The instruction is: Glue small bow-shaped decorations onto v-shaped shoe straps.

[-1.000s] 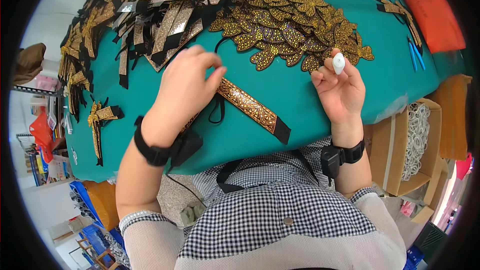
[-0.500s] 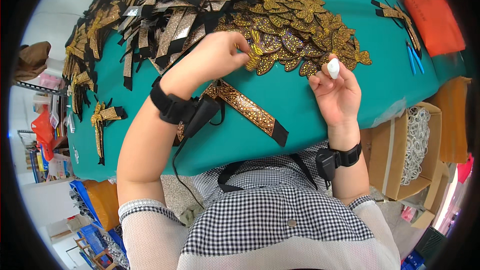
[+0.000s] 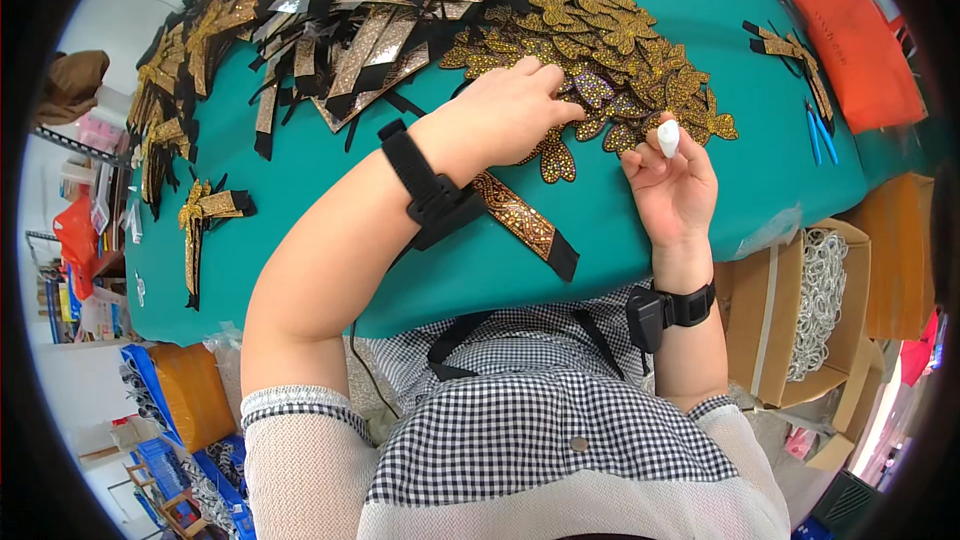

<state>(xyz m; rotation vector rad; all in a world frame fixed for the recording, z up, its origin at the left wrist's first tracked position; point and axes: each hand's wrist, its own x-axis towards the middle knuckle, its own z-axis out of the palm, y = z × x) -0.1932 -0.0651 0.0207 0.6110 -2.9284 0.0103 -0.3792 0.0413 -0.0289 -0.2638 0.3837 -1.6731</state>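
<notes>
A heap of gold glitter flowers (image 3: pixel 620 50) lies on the teal table (image 3: pixel 330 190), far side. The left hand (image 3: pixel 510 115) rests fingers-down on the heap's near edge, touching a flower (image 3: pixel 555 155) — whether it pinches one cannot be told. Just right, the right hand (image 3: pixel 672 185) grips a small white tube (image 3: pixel 667 137), tip up. A glitter strap (image 3: pixel 520 225) lies under the left wrist — more straps (image 3: pixel 340 40) are piled behind.

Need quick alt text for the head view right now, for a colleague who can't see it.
The left hand reaches into a pile of gold glitter flower pieces on a teal table, while the right hand holds a small white tube. A gold glitter strap with black ends lies before the person.
</notes>
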